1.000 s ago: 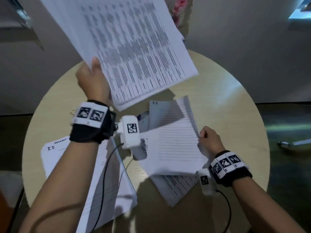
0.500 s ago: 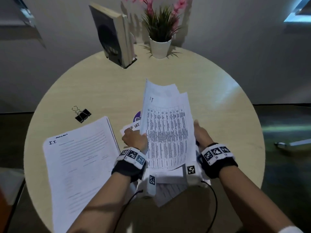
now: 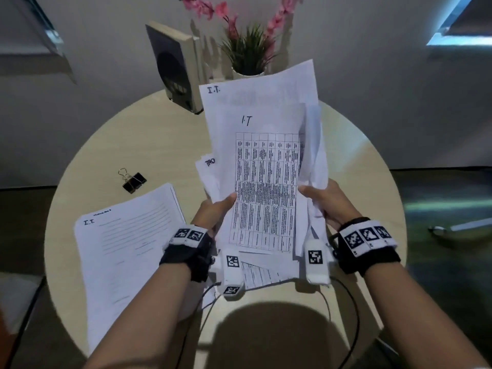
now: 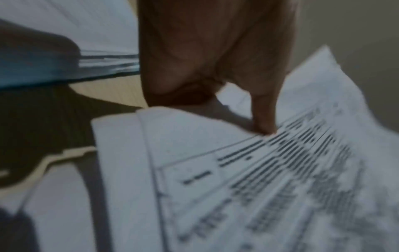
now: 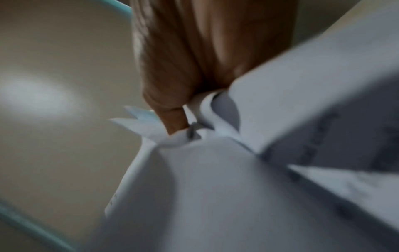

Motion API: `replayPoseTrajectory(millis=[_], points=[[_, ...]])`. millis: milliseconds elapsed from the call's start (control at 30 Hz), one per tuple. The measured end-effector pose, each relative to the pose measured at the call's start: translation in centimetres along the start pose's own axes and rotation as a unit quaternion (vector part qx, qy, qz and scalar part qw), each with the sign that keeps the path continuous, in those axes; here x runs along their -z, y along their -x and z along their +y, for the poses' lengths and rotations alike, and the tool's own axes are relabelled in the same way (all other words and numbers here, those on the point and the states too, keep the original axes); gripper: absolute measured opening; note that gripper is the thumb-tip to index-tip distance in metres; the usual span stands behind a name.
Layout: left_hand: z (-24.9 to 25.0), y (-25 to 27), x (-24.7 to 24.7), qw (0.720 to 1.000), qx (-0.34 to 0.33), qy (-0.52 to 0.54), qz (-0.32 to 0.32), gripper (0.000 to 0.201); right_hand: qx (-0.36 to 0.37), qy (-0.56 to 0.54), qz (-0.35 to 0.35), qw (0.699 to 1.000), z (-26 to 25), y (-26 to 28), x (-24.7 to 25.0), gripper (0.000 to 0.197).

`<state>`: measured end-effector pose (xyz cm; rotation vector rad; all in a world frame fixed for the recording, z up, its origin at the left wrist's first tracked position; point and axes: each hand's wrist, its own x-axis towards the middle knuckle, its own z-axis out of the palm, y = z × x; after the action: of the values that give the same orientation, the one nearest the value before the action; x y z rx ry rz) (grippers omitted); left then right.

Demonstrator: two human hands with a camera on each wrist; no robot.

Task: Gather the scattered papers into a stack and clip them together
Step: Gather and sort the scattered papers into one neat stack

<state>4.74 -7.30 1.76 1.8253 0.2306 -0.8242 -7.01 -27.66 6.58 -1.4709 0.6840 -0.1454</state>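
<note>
I hold an uneven bundle of white papers [image 3: 266,166] upright above the round table, its top sheet a printed grid marked "I.T". My left hand [image 3: 217,209] grips the bundle's left edge, thumb on the front sheet. My right hand [image 3: 323,201] grips the right edge, where the sheets bunch and curl. The left wrist view shows my thumb [image 4: 264,119] pressing the printed sheet [image 4: 270,179]. Crumpled paper edges [image 5: 194,133] sit pinched under my fingers in the right wrist view. Another written sheet [image 3: 125,251] lies flat at the left. A black binder clip [image 3: 133,181] lies beyond it.
The light wooden round table [image 3: 149,145] carries a standing book [image 3: 177,67] and a potted plant with pink flowers [image 3: 246,49] at its far edge. More paper [image 3: 262,274] lies under my wrists. Dark floor surrounds the table.
My left hand brought its raised sheets down onto those in my right hand. Both hands then lifted the joined bundle upright, higher than half a second ago.
</note>
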Motion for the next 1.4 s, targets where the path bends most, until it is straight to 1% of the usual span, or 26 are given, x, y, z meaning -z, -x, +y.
replayPoseTrajectory(millis=[67,133,200,233,267,300,333,400,433,467,500,600,633,700,767,833,900,933,967,1033,1100,1167,1200,1267,1333,1400], points=[[1.0,0.3,-0.1,0.999,-0.023,-0.018,0.018,0.046,-0.006,-0.006,-0.017,1.000,0.6,0.3,0.5,0.046],[1.4,0.1,0.0,0.998,-0.043,-0.026,0.046,0.030,-0.051,0.024,-0.058,0.997,2.0,0.8,0.7,0.065],[1.3,0.1,0.3,0.998,-0.035,-0.017,0.052,0.037,-0.090,0.133,-0.098,0.982,4.0,1.4,0.6,0.070],[1.2,0.1,0.4,0.998,-0.028,-0.020,0.051,0.041,-0.100,0.177,-0.105,0.973,5.2,1.6,0.5,0.063],[1.1,0.1,0.4,0.998,-0.020,-0.031,0.053,0.044,-0.099,0.212,-0.087,0.968,6.5,1.7,0.3,0.047],[1.1,0.3,0.4,0.997,-0.015,-0.047,0.054,0.046,-0.096,0.234,-0.043,0.967,7.6,1.7,0.1,0.028],[1.1,0.1,0.4,0.997,-0.012,-0.057,0.059,0.047,-0.087,0.230,0.014,0.969,8.4,1.7,-0.1,0.020],[1.3,0.0,0.7,0.994,-0.017,-0.075,0.080,0.044,-0.109,0.115,0.139,0.978,10.0,1.4,0.1,0.032],[1.5,0.1,0.9,0.993,-0.020,-0.079,0.085,0.042,-0.121,0.054,0.168,0.977,10.2,1.5,0.1,0.033],[1.5,0.0,1.0,0.993,-0.022,-0.079,0.090,0.042,-0.123,0.022,0.175,0.977,10.5,1.5,0.3,0.033],[1.4,-0.3,1.2,0.992,-0.013,-0.080,0.092,0.042,-0.120,0.023,0.161,0.979,10.7,1.6,0.2,0.032],[0.9,-0.3,1.2,0.990,0.019,-0.096,0.105,0.041,-0.091,0.070,0.074,0.991,10.5,2.1,-0.5,0.021],[0.5,-0.4,1.1,0.989,0.023,-0.102,0.109,0.039,-0.089,0.078,0.044,0.992,10.3,2.4,-0.8,0.026],[0.5,-0.2,1.1,0.988,0.062,-0.087,0.107,0.033,-0.087,0.098,-0.010,0.991,10.1,2.6,-1.0,0.049],[-0.1,-0.3,1.2,0.984,0.063,-0.141,0.085,0.034,-0.077,0.136,-0.044,0.987,10.3,2.4,-1.3,0.062],[-0.7,-0.6,1.5,0.989,0.072,-0.107,0.069,0.038,-0.026,0.221,-0.001,0.975,11.1,1.7,-1.4,0.052],[-1.4,-1.2,1.7,0.991,0.062,-0.107,0.059,0.039,0.004,0.306,0.083,0.948,11.4,1.1,-1.5,0.018],[-1.3,-1.0,1.8,0.990,0.066,-0.110,0.062,0.029,0.018,0.339,0.129,0.932,11.1,0.9,-1.3,0.011],[-1.3,-0.9,1.8,0.989,0.063,-0.121,0.066,0.020,0.018,0.354,0.172,0.919,10.7,0.6,-0.9,0.016],[-1.4,-1.2,2.1,0.983,0.065,-0.143,0.098,0.022,0.030,0.310,0.276,0.909,8.2,0.3,0.8,0.021],[-1.2,-0.8,2.4,0.976,0.061,-0.185,0.098,0.016,0.069,0.252,0.370,0.892,5.1,-0.5,3.0,0.018],[-1.4,-0.9,2.4,0.970,0.054,-0.222,0.082,0.021,0.132,0.210,0.428,0.869,1.6,-1.0,5.0,0.019],[-1.4,-0.8,2.3,0.968,0.056,-0.235,0.064,0.017,0.160,0.193,0.443,0.861,-0.2,-1.3,5.9,0.021],[-1.4,-0.7,2.1,0.966,0.051,-0.248,0.047,0.025,0.175,0.158,0.466,0.853,-2.8,-2.0,7.3,0.021],[-1.5,-1.1,1.8,0.969,0.051,-0.239,0.038,0.045,0.142,0.141,0.456,0.867,-3.2,-3.0,7.7,0.029],[-1.4,-1.3,1.6,0.973,0.049,-0.226,0.023,0.056,0.094,0.194,0.414,0.884,-1.8,-3.6,6.7,0.026]])
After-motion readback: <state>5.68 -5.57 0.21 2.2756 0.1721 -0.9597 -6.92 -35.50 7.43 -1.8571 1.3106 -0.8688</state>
